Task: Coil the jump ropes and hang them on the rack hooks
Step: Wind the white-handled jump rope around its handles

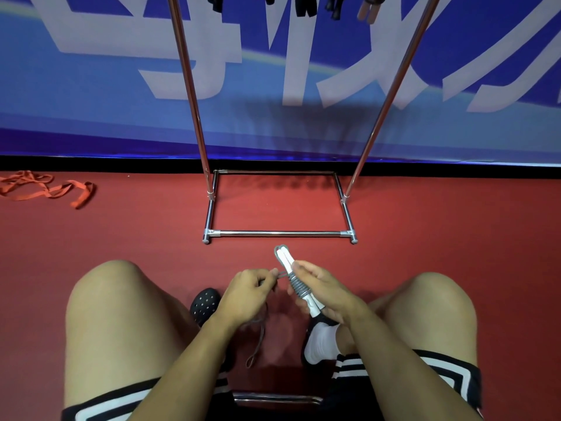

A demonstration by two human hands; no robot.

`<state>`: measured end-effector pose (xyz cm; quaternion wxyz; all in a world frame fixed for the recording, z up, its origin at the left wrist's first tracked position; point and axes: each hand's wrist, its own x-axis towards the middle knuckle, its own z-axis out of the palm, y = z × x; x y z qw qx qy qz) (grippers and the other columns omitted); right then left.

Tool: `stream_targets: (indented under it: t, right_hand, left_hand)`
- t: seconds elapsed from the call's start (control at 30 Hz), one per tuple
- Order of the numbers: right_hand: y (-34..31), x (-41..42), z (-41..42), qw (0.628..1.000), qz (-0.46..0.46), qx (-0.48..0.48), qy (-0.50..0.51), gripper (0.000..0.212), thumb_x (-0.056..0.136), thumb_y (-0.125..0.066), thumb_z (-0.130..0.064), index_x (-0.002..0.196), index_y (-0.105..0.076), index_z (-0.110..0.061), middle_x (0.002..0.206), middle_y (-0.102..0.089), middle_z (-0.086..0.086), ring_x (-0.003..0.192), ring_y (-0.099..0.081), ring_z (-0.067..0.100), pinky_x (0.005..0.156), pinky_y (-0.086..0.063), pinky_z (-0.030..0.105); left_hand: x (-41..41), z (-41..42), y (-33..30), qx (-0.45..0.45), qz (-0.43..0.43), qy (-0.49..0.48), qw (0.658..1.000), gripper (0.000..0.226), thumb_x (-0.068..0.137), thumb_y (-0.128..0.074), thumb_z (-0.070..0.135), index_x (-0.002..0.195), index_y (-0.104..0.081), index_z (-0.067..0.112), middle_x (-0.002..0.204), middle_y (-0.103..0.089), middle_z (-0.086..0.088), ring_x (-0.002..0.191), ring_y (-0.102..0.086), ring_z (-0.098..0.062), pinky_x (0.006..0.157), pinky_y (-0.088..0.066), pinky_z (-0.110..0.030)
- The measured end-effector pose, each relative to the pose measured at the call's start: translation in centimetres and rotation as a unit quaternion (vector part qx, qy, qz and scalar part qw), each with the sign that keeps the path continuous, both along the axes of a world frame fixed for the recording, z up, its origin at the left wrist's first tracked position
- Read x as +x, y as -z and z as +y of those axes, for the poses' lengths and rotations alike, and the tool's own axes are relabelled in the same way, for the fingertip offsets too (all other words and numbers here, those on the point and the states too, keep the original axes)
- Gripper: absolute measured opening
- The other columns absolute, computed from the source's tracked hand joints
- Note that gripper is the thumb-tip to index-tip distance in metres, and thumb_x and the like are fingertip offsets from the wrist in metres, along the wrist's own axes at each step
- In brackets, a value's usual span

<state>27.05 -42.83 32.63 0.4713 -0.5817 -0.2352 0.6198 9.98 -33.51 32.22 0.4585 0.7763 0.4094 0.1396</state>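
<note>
Blue banner (91, 101), white lettering unreadable.

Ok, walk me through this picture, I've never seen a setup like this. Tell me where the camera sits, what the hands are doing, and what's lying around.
There is no machine here. A person wears a camera on the head, so you look down at their own knees and hands. The right hand holds two white handles together. The left hand pinches the grey rope, which is wound in several turns around the handles; its loose end hangs down between the legs. Ahead, on the red floor, stands a chrome rack. More handles hang at the top edge of the picture. An orange strap lies on the floor at far left.
</note>
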Motion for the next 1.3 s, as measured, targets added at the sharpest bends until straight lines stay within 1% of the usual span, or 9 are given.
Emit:
stream_targets:
  t: [0.17, 0.3, 0.53, 0.6, 0.73, 0.87, 1.0, 1.13, 1.3]
  right_hand:
    - [0.3, 0.1, 0.0, 1.000, 0.019, -0.004, -0.002, 0.039, 0.106, -0.054, -0.035, 0.128, -0.056, -0.003, 0.087, -0.062, 0.013, 0.056, -0.050, 0.020, 0.049, -0.041, 0.028]
    - [0.7, 0.0, 0.3, 0.999, 0.013, -0.024, 0.028, 0.022, 0.108, -0.048, -0.025, 0.114, -0.052, -0.005, 0.079, -0.061, 0.013, 0.051, -0.047, 0.020, 0.047, -0.038, 0.028]
    - [1.2, 0.1, 0.2, 0.999, 0.026, -0.032, 0.011, 0.031, 0.108, -0.047, -0.038, 0.120, -0.052, -0.010, 0.089, -0.069, 0.017, 0.056, -0.053, 0.022, 0.047, -0.043, 0.028]
    - [1.4, 0.2, 0.2, 0.999, 0.006, -0.030, 0.028, 0.030, 0.109, -0.043, -0.038, 0.119, -0.051, -0.012, 0.086, -0.070, 0.015, 0.056, -0.055, 0.020, 0.048, -0.045, 0.028]
    - [1.5, 0.1, 0.2, 0.997, -0.060, -0.021, 0.043, 0.031, 0.110, -0.041, -0.037, 0.124, -0.051, -0.011, 0.082, -0.071, 0.006, 0.058, -0.056, 0.015, 0.054, -0.046, 0.027]
    - [1.2, 0.3, 0.2, 0.992, -0.087, 0.004, 0.088, 0.038, 0.109, -0.041, -0.046, 0.122, -0.054, -0.012, 0.083, -0.069, 0.004, 0.061, -0.055, 0.015, 0.057, -0.045, 0.029]
    - [1.0, 1.1, 0.3, 0.985, -0.086, 0.025, 0.145, 0.040, 0.108, -0.042, -0.047, 0.120, -0.057, -0.012, 0.083, -0.068, 0.005, 0.063, -0.057, 0.016, 0.057, -0.044, 0.029]
    - [0.8, 1.7, 0.1, 0.980, -0.064, 0.015, 0.188, 0.033, 0.107, -0.046, -0.042, 0.112, -0.061, -0.013, 0.082, -0.069, 0.008, 0.070, -0.068, 0.022, 0.052, -0.044, 0.027]
    - [1.3, 2.1, 0.4, 0.981, -0.018, -0.011, 0.191, 0.039, 0.105, -0.050, -0.039, 0.113, -0.069, -0.005, 0.083, -0.067, 0.009, 0.061, -0.059, 0.016, 0.054, -0.046, 0.025]
  left_hand:
    - [0.0, 0.0, -0.1, -0.001, 0.013, 0.010, 1.000, 0.044, 0.105, -0.049, 0.043, 0.076, -0.070, 0.017, 0.043, -0.040, 0.010, 0.043, -0.036, -0.007, 0.051, -0.032, -0.023]
    - [0.2, 0.1, 1.0, -0.025, 0.033, 0.013, 0.999, 0.038, 0.104, -0.052, 0.041, 0.079, -0.071, 0.019, 0.048, -0.047, 0.012, 0.045, -0.038, -0.005, 0.051, -0.032, -0.025]
    - [-0.5, 1.3, 2.4, -0.082, 0.129, 0.034, 0.988, 0.025, 0.099, -0.051, 0.027, 0.086, -0.071, 0.022, 0.080, -0.075, 0.008, 0.070, -0.065, -0.010, 0.068, -0.050, -0.027]
    - [-0.6, 1.3, 2.7, -0.132, 0.135, 0.056, 0.980, 0.026, 0.100, -0.052, 0.025, 0.080, -0.069, 0.019, 0.076, -0.074, 0.006, 0.066, -0.063, -0.013, 0.072, -0.052, -0.030]
    - [0.3, 0.7, 1.3, -0.286, 0.080, 0.062, 0.953, 0.037, 0.108, -0.042, 0.017, 0.078, -0.063, 0.012, 0.069, -0.067, -0.007, 0.050, -0.055, -0.012, 0.054, -0.045, -0.023]
    - [0.0, 0.1, 0.9, -0.368, 0.153, 0.104, 0.911, 0.059, 0.112, -0.024, 0.041, 0.083, -0.063, 0.008, 0.056, -0.065, -0.007, 0.040, -0.054, -0.016, 0.048, -0.047, -0.023]
    - [0.2, -0.3, 0.9, -0.364, 0.063, 0.079, 0.926, 0.060, 0.110, -0.029, 0.045, 0.075, -0.062, 0.009, 0.047, -0.056, -0.006, 0.034, -0.044, -0.015, 0.038, -0.032, -0.022]
    - [0.2, 0.7, 1.8, -0.272, -0.016, -0.006, 0.962, 0.049, 0.105, -0.051, 0.042, 0.067, -0.065, 0.014, 0.047, -0.042, -0.002, 0.041, -0.032, -0.014, 0.045, -0.026, -0.027]
    - [0.2, 1.2, 2.2, -0.159, -0.058, -0.052, 0.984, 0.033, 0.100, -0.063, 0.034, 0.078, -0.074, 0.012, 0.057, -0.040, 0.002, 0.052, -0.032, -0.010, 0.053, -0.028, -0.027]
